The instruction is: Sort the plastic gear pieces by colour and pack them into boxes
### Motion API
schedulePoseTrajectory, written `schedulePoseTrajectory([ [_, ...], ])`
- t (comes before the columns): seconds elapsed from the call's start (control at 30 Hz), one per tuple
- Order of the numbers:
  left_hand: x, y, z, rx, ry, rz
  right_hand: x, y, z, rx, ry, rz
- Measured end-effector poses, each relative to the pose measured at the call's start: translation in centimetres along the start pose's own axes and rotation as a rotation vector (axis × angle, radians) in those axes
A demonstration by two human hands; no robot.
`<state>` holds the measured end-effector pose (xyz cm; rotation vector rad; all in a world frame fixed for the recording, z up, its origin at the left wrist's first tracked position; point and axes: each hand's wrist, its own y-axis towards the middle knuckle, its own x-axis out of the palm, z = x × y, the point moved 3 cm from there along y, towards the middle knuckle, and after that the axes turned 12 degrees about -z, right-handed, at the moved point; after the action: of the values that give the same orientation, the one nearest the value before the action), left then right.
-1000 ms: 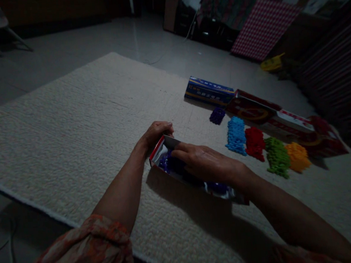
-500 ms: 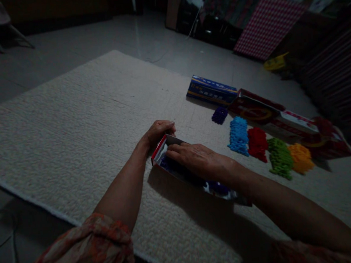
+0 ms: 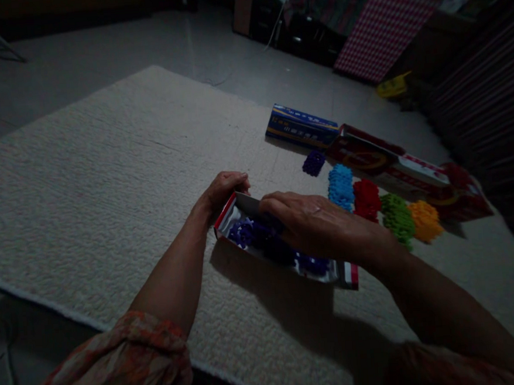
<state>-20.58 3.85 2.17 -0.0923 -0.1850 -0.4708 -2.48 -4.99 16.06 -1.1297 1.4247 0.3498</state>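
Note:
A narrow open cardboard box (image 3: 351, 275) with red edges and a pale lining lies on the beige mat. Dark purple plastic pieces (image 3: 242, 233) fill much of it. My left hand (image 3: 227, 189) curls around the box's far left corner, with its fingertips partly hidden behind the wall. Over the middle of the box, my right hand (image 3: 318, 214) has its fingers together and bent down toward the purple pieces. Its fingertips are out of sight, and I cannot make out what they hold.
Beyond the box lie piles of purple (image 3: 313, 163), light blue (image 3: 340, 185), red (image 3: 366, 199), green (image 3: 398, 219) and orange pieces (image 3: 425, 220). Behind them stand a blue carton (image 3: 300, 127) and a long dark red carton (image 3: 372, 164). The mat (image 3: 104, 150) spreads to the left.
My right hand has lifted and shifted right from the box's left end, uncovering purple pieces there. My left hand stays at the corner. The whole view has shifted slightly.

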Motion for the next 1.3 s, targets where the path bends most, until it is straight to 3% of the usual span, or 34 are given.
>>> schedulePoseTrajectory([
  [0.17,0.1,0.0,0.0,-0.015,-0.027,0.02,2.2,-2.9,0.4,0.016,-0.034,-0.064],
  [0.33,0.0,0.0,0.0,-0.012,-0.023,0.018,3.8,-2.7,0.3,-0.006,-0.053,-0.075],
  [0.7,0.0,0.0,-0.2,-0.018,-0.047,0.019,4.5,-2.2,0.9,-0.023,-0.053,-0.068],
  [0.83,0.1,0.0,-0.2,-0.026,-0.064,0.014,3.5,-2.5,0.8,-0.016,-0.022,-0.037],
  [1.03,0.1,0.0,0.0,-0.01,-0.05,0.004,1.7,0.9,-0.8,-0.023,-0.096,-0.046],
  [1.17,0.1,0.0,0.1,-0.012,-0.032,0.008,2.3,3.9,-1.6,-0.115,-0.147,-0.04],
  [1.3,0.0,0.1,0.0,0.001,-0.03,0.005,3.0,5.1,-1.5,-0.098,-0.19,-0.041],
])
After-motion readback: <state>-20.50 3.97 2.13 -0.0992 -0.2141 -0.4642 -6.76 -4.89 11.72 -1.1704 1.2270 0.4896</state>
